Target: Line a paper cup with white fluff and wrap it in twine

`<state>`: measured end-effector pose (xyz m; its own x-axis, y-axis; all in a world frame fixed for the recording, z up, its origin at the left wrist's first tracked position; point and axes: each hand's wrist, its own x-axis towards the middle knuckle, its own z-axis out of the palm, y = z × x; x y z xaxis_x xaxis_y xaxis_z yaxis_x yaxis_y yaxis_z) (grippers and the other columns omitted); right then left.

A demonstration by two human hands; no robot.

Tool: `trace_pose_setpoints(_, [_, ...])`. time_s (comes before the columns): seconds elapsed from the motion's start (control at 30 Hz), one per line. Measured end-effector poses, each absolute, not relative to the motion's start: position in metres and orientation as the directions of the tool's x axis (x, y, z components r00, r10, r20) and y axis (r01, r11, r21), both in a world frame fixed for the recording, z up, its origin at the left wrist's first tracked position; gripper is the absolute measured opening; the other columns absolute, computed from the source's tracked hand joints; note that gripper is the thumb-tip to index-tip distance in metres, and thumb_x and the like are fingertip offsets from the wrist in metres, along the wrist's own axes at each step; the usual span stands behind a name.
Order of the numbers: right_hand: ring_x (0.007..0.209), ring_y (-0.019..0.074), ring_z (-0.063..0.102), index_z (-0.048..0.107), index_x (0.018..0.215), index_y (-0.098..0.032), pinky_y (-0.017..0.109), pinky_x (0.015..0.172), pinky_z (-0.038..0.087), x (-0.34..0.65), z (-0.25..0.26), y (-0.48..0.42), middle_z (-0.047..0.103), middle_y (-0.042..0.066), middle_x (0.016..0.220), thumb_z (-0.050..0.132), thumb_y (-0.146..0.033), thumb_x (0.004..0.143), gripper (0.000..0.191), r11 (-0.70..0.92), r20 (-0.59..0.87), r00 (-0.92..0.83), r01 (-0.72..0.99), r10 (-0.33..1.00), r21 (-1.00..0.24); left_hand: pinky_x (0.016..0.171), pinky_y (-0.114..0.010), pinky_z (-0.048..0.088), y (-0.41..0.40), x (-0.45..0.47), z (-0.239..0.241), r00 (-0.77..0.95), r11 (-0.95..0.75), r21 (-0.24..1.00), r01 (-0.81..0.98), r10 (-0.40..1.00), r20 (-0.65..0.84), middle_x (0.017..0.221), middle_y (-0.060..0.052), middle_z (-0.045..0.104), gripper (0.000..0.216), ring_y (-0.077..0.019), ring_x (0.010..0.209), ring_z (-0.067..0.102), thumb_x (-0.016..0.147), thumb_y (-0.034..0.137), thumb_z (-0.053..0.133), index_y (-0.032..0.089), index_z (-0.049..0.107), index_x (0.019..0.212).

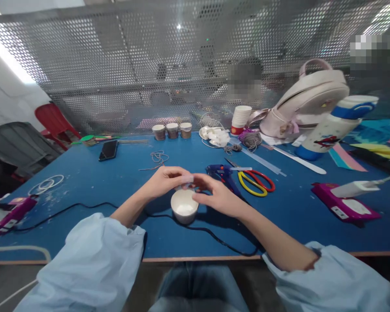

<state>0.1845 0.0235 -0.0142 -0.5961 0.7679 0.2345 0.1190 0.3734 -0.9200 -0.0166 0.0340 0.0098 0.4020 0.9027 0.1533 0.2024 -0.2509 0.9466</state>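
Note:
My left hand (164,182) and my right hand (214,195) meet over a small white paper cup (184,207) that stands on the blue table (117,182). Both hands pinch a short pale, translucent stick (186,179) held level just above the cup's rim. The fingers of both hands are closed on it. A blue glue gun (222,172) lies just behind my right hand, and its black cable (214,236) runs under my forearms.
Scissors with yellow and red handles (255,182) lie right of the glue gun. A black phone (108,150), three small cups (172,130), a cup stack (240,119), a pink bag (308,99), a bottle (334,125) and purple glue guns (344,206) (13,212) are around. A perforated metal screen stands behind.

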Motion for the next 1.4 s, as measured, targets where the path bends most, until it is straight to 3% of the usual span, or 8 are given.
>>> trace_pose_setpoints(0.23, [0.085,0.018,0.061,0.063,0.1,-0.021,0.031,0.074,0.049,0.162,-0.013,0.018,0.066,0.004,0.096,0.066,-0.029,0.079,0.023,0.532,0.485,-0.262,0.158,0.835,-0.832,0.067,-0.024,0.048,0.029,-0.013,0.007,0.381,-0.32,0.931,0.176,0.894,0.235,0.08,-0.004,0.07,0.015,-0.0128,0.071,0.062,0.078,0.029,0.066,0.015,0.07,0.079])
trace_pose_setpoints(0.37, [0.068,0.0151,0.058,0.066,0.082,-0.019,0.029,0.066,0.047,0.162,-0.013,0.018,0.066,0.001,0.075,0.064,-0.029,0.08,0.01,0.458,0.438,-0.161,0.121,0.885,-0.881,0.06,-0.021,0.045,0.028,-0.016,0.006,0.389,-0.238,0.962,0.134,0.905,0.169,0.067,0.001,0.065,0.02,-0.011,0.065,0.06,0.079,0.03,0.066,0.017,0.061,0.092])
trace_pose_setpoints(0.53, [0.059,0.0136,0.056,0.062,0.077,-0.02,0.028,0.06,0.046,0.171,-0.012,0.018,0.061,-0.002,0.063,0.063,-0.03,0.079,0.01,0.377,0.368,-0.122,0.062,0.922,-0.924,0.056,-0.021,0.04,0.03,-0.028,0.008,0.429,-0.179,0.958,0.222,0.901,0.069,0.075,-0.001,0.065,0.019,-0.0097,0.062,0.054,0.08,0.033,0.063,0.015,0.064,0.088])
trace_pose_setpoints(0.63, [0.058,0.0128,0.058,0.057,0.074,-0.02,0.028,0.061,0.046,0.173,-0.009,0.017,0.062,-0.002,0.064,0.06,-0.029,0.08,0.011,0.331,0.329,-0.103,0.011,0.939,-0.943,0.058,-0.023,0.041,0.029,-0.033,0.012,0.464,-0.22,0.926,0.308,0.884,0.056,0.082,-0.002,0.063,0.021,-0.0106,0.065,0.053,0.081,0.033,0.06,0.017,0.068,0.091])
trace_pose_setpoints(0.8, [0.055,0.0112,0.059,0.055,0.074,-0.02,0.027,0.06,0.046,0.173,-0.009,0.017,0.064,-0.003,0.067,0.059,-0.028,0.079,0.011,0.231,0.254,-0.138,-0.165,0.957,-0.959,0.076,-0.026,0.044,0.026,-0.035,0.016,0.598,-0.402,0.831,0.384,0.794,0.109,0.098,-0.004,0.059,0.024,-0.0172,0.092,0.055,0.079,0.026,0.06,0.02,0.068,0.101])
trace_pose_setpoints(0.93, [0.055,0.0109,0.059,0.055,0.076,-0.021,0.027,0.06,0.045,0.173,-0.011,0.016,0.066,-0.003,0.069,0.062,-0.027,0.079,0.01,0.182,0.24,-0.184,-0.285,0.953,-0.941,0.08,-0.027,0.044,0.028,-0.034,0.01,0.596,-0.398,0.825,0.402,0.798,0.095,0.105,-0.004,0.058,0.033,-0.0161,0.093,0.055,0.079,0.021,0.057,0.02,0.063,0.111])
trace_pose_setpoints(1.13, [0.056,0.0107,0.059,0.056,0.077,-0.021,0.028,0.062,0.046,0.173,-0.016,0.016,0.066,-0.004,0.072,0.059,-0.024,0.083,0.007,0.197,0.285,-0.22,-0.352,0.933,-0.915,0.074,-0.026,0.044,0.027,-0.029,0.005,0.566,-0.36,0.856,0.372,0.818,0.098,0.107,-0.004,0.062,0.039,-0.0134,0.083,0.056,0.072,0.009,0.049,0.019,0.066,0.106])
trace_pose_setpoints(1.4, [0.064,0.0138,0.064,0.059,0.079,-0.02,0.03,0.065,0.05,0.174,-0.012,0.005,0.067,0.0,0.078,0.056,-0.023,0.085,0.007,0.313,0.365,-0.202,-0.251,0.909,-0.916,0.055,-0.02,0.04,0.016,-0.014,0.0,0.301,-0.155,0.897,0.414,0.953,0.027,0.083,-0.001,0.065,0.038,-0.0101,0.062,0.051,0.067,0.011,0.048,0.017,0.068,0.099])
